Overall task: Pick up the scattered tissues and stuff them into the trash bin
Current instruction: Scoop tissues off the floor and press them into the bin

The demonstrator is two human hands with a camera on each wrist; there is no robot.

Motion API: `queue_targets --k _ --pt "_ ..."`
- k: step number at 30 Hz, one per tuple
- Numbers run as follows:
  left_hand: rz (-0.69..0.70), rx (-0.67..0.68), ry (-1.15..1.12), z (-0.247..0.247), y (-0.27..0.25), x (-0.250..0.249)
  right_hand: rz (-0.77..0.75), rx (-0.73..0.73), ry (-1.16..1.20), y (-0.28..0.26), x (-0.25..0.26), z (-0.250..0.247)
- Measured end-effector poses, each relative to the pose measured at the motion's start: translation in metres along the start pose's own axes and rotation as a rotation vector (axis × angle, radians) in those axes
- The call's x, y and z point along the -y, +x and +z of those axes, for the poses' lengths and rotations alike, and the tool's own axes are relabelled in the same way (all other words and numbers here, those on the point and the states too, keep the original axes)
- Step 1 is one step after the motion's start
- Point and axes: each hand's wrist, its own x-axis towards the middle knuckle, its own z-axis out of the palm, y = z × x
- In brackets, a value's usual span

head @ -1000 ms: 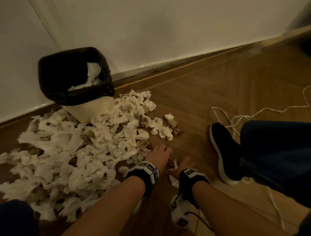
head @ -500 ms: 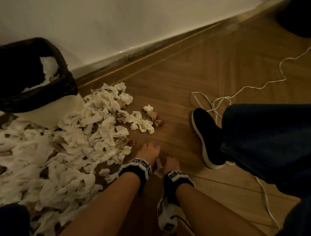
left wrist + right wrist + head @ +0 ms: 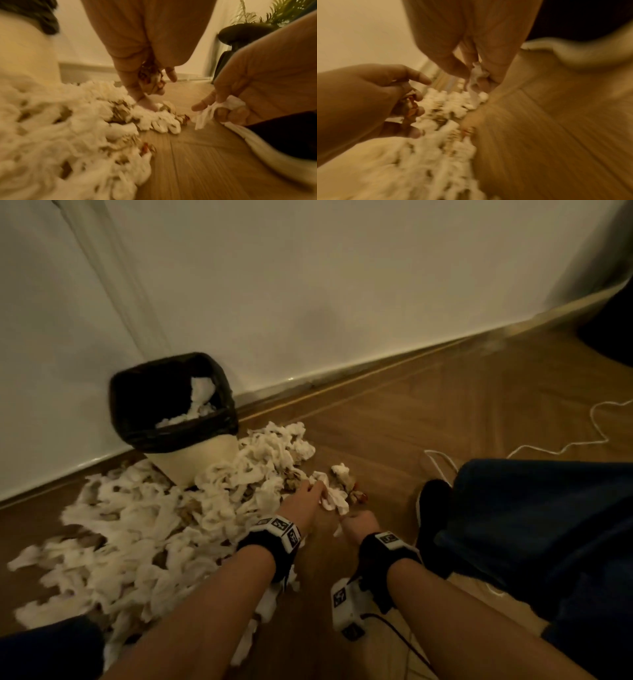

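A bin (image 3: pixel 198 460) with a black bag (image 3: pixel 137 405) stands by the wall, with some tissue inside. White tissues (image 3: pixel 144 525) lie in a wide heap in front of it. My left hand (image 3: pixel 310 491) reaches into a small clump (image 3: pixel 334 498) at the heap's right edge. In the left wrist view its curled fingers hold brown and red crumpled scraps (image 3: pixel 152 79). Just behind it, my right hand (image 3: pixel 356 520) pinches a small white tissue (image 3: pixel 221 108), also seen in the right wrist view as the tissue (image 3: pixel 477 75).
A black shoe (image 3: pixel 433 508) and a dark trouser leg (image 3: pixel 548 525) are right of my hands. A white cable (image 3: pixel 534 446) loops over the wooden floor beyond. The baseboard (image 3: pixel 376 364) runs behind the bin. A dark plant pot (image 3: pixel 247 31) stands far right.
My left hand has moved forward from the floor near my right hand into the small clump. The right hand still pinches its tissue. The head view has tilted up, showing more wall.
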Motion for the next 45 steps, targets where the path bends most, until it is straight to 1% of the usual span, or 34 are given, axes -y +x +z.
queue_targets --k 3,5,6,8,10,12,15,17,19,20,21,23,25,26,28,30,31,32,34,37,39,42,45 --pt "0.003 -0.204 -0.063 -0.045 -0.013 0.016 -0.083 -0.006 -0.087 -0.004 0.046 0.000" --pt "0.013 -0.344 -0.036 -0.077 -0.025 0.030 -0.148 -0.002 -0.142 -0.009 0.080 0.000" --pt "0.007 -0.384 -0.049 -0.092 -0.029 0.038 -0.197 0.012 -0.158 -0.012 0.099 0.001" --pt "-0.054 -0.444 -0.179 -0.118 -0.038 0.057 -0.305 0.030 -0.141 -0.018 0.135 0.007" --pt "-0.101 -0.504 -0.228 -0.140 -0.044 0.075 -0.399 0.012 -0.088 -0.022 0.168 0.013" --pt "-0.120 -0.560 -0.260 -0.157 -0.052 0.096 -0.485 -0.005 -0.046 -0.030 0.198 0.023" --pt "-0.180 -0.691 -0.278 -0.176 -0.059 0.119 -0.617 -0.066 -0.020 -0.042 0.237 0.036" --pt "-0.190 -0.746 -0.367 -0.189 -0.063 0.130 -0.681 -0.108 0.012 -0.047 0.258 0.046" --pt "-0.175 -0.847 -0.564 -0.201 -0.066 0.137 -0.693 -0.096 0.053 -0.050 0.276 0.057" --pt "-0.184 -0.880 -0.596 -0.208 -0.068 0.139 -0.701 -0.095 0.057 -0.049 0.284 0.061" --pt "-0.196 -0.884 -0.614 -0.216 -0.069 0.139 -0.710 -0.093 0.041 -0.049 0.293 0.062" --pt "-0.207 -0.875 -0.699 -0.224 -0.071 0.144 -0.737 -0.110 -0.068 -0.046 0.306 0.066" --pt "-0.237 -0.887 -0.733 -0.226 -0.070 0.149 -0.739 -0.112 -0.105 -0.042 0.314 0.072" --pt "-0.244 -0.903 -0.743 -0.227 -0.069 0.150 -0.732 -0.092 -0.094 -0.039 0.317 0.074" --pt "-0.239 -0.898 -0.761 -0.228 -0.065 0.154 -0.683 -0.003 -0.031 -0.036 0.320 0.077" --pt "-0.265 -0.821 -0.735 -0.227 -0.061 0.154 -0.658 0.072 -0.003 -0.034 0.318 0.074" --pt "-0.287 -0.777 -0.720 -0.226 -0.060 0.155 -0.658 0.081 -0.003 -0.032 0.316 0.073" --pt "-0.314 -0.747 -0.702 -0.224 -0.058 0.156 -0.661 0.076 0.005 -0.029 0.313 0.072" --pt "-0.348 -0.768 -0.643 -0.218 -0.055 0.158 -0.655 0.044 0.049 -0.024 0.303 0.068" --pt "-0.348 -0.916 -0.577 -0.202 -0.056 0.156 -0.644 -0.052 0.075 -0.017 0.280 0.063" --pt "-0.322 -0.969 -0.581 -0.188 -0.058 0.150 -0.629 -0.102 0.083 -0.011 0.260 0.061" --pt "-0.248 -0.921 -0.635 -0.157 -0.060 0.134 -0.571 -0.139 0.039 -0.002 0.220 0.059" --pt "-0.247 -0.792 -0.612 -0.116 -0.058 0.123 -0.462 -0.070 -0.040 0.008 0.171 0.064"
